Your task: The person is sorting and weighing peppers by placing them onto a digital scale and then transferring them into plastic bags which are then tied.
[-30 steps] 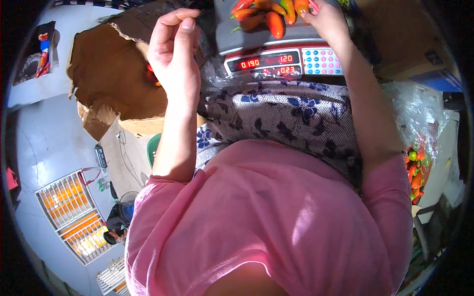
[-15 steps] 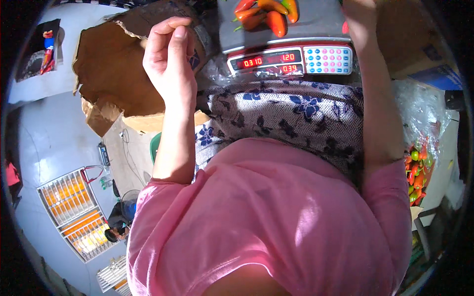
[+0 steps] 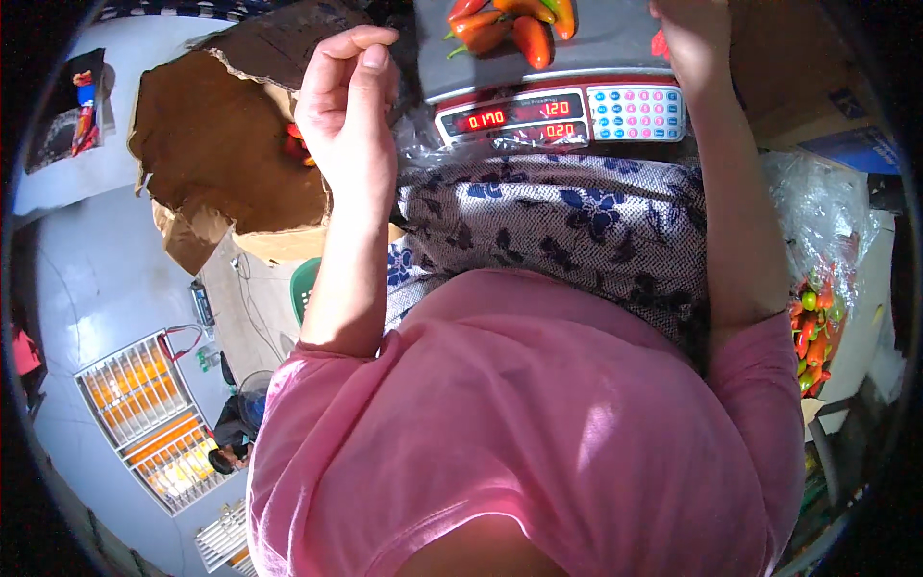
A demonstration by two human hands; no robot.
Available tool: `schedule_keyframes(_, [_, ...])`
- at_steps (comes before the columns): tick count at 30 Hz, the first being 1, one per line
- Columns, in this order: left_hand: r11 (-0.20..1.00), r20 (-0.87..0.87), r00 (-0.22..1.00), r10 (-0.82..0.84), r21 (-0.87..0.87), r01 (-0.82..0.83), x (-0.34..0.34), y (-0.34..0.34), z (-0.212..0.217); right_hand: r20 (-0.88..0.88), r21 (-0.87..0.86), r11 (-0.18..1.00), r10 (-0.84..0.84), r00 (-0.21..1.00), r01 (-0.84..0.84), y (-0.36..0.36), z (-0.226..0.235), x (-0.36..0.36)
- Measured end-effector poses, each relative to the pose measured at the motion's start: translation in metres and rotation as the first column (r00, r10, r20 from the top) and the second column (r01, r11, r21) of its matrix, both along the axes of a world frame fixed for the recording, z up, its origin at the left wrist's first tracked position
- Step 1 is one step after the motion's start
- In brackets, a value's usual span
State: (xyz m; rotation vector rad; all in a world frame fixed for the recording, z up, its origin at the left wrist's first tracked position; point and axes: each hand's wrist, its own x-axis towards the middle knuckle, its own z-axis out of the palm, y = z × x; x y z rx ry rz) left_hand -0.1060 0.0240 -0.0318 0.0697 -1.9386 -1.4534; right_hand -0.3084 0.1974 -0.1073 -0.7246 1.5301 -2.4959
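Note:
My left hand (image 3: 346,111) is raised beside a torn cardboard box (image 3: 221,154), its fingers curled together with nothing visible in them. A few red peppers (image 3: 293,144) show inside the box just behind it. Ahead stands a grey electronic scale (image 3: 596,58) with red digits and a keypad. Several red and orange peppers (image 3: 510,29) lie on its platform. My right hand (image 3: 692,43) rests at the platform's right edge, closed on a small red pepper (image 3: 660,43) that is mostly hidden by the palm.
A blue-flowered cloth (image 3: 558,221) covers the surface in front of the scale. At the right, a clear plastic bag (image 3: 817,327) holds red and green peppers. Cardboard boxes (image 3: 798,87) stand beyond it. Orange-lit grilles (image 3: 144,423) lie low at the left.
My right hand has moved from over the pepper pile to the platform's right edge. The scale's weight reading has dropped. My left hand has stayed raised by the box.

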Motion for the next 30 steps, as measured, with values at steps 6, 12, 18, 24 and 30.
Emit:
schedule_keyframes(6, [1.0, 0.061, 0.998, 0.003, -0.004, -0.003, 0.006, -0.003, -0.003, 0.053, -0.04, 0.999, -0.005, 0.999, 0.007, 0.0, 0.021, 0.025])
schedule_keyframes(12, [0.928, 0.268, 0.939, -0.215, 0.355, 0.111, 0.004, 0.009, -0.021, -0.116, 0.131, 0.976, 0.19, 0.975, -0.175, -0.033, 0.021, 0.085])
schedule_keyframes(18, [0.977, 0.421, 0.906, 0.046, 0.17, -0.128, 0.067, 0.001, -0.028, -0.319, 0.311, 0.9, 0.401, 0.859, -0.305, -0.045, 0.009, 0.152])
schedule_keyframes(24, [0.791, 0.131, 0.781, 0.61, -0.149, -0.593, 0.121, -0.131, 0.015, -0.164, 0.252, 0.95, 0.231, 0.959, -0.185, -0.03, 0.008, 0.073])
schedule_keyframes(30, [0.52, -0.25, 0.816, 0.521, -0.666, -0.535, 0.073, -0.087, 0.04, 0.234, 0.343, 0.932, 0.032, 0.972, -0.113, 0.007, -0.022, 0.0])
